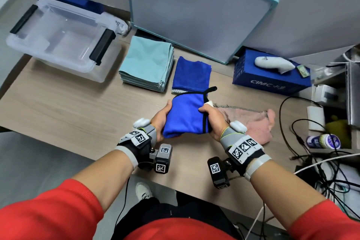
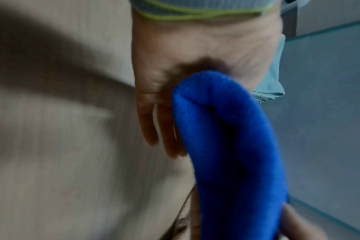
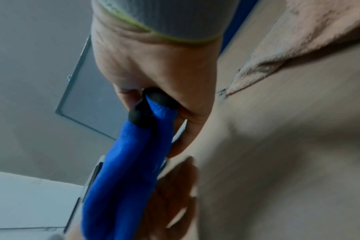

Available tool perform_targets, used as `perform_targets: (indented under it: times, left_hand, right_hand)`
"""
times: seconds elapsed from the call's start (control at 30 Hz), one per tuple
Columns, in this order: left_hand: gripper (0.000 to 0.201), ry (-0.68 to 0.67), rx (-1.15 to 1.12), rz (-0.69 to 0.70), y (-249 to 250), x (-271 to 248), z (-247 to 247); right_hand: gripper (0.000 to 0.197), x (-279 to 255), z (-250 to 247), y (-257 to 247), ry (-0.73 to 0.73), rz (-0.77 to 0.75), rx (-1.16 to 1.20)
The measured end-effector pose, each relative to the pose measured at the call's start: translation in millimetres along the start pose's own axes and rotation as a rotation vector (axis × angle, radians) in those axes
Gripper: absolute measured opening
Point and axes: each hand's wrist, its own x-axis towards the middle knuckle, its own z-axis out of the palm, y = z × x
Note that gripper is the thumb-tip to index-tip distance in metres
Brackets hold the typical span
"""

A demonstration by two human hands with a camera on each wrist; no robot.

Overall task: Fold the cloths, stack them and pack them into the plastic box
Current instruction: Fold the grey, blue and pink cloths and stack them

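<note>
Your left hand (image 1: 162, 117) and right hand (image 1: 212, 121) each grip the folded blue cloth (image 1: 185, 115), frame centre. Uneven release lets the fold spring open, its black-trimmed edge slipping.

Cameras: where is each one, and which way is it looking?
Head: on the person's head, looking down at the table; both arms, left hand and right hand show.
Left wrist: along the left palm at the blue cloth.
Right wrist: along the right palm at the same cloth.
All three share that cloth.
</note>
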Motion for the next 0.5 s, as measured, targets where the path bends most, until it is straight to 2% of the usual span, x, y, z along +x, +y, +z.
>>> perform_targets:
  times: [0.03, 0.1, 0.2, 0.27, 0.37, 0.5]
  left_hand:
    - [0.043, -0.039, -0.021, 0.005, 3, -3, 5]
    - [0.035, -0.030, 0.014, 0.066, 9, -3, 14]
    - [0.041, 0.111, 0.160, 0.206, 10, 15, 20]
    - [0.042, 0.179, 0.208, 0.247, 7, 27, 23]
    - [0.037, 0.253, 0.200, 0.221, -3, 49, 15]
    - [0.033, 0.271, 0.147, 0.129, -17, 65, 1]
  right_hand:
    - [0.031, 3, -5, -1, 0.013, -0.005, -0.059]
    - [0.030, 7, -14, 0, 0.048, -0.033, -0.196]
    - [0.037, 18, -25, 9, 0.081, -0.074, -0.317]
    - [0.045, 26, -28, 15, 0.113, -0.063, -0.403]
    - [0.054, 34, -29, 20, 0.202, 0.001, -0.501]
    - [0.029, 33, -30, 27, 0.215, 0.096, -0.599]
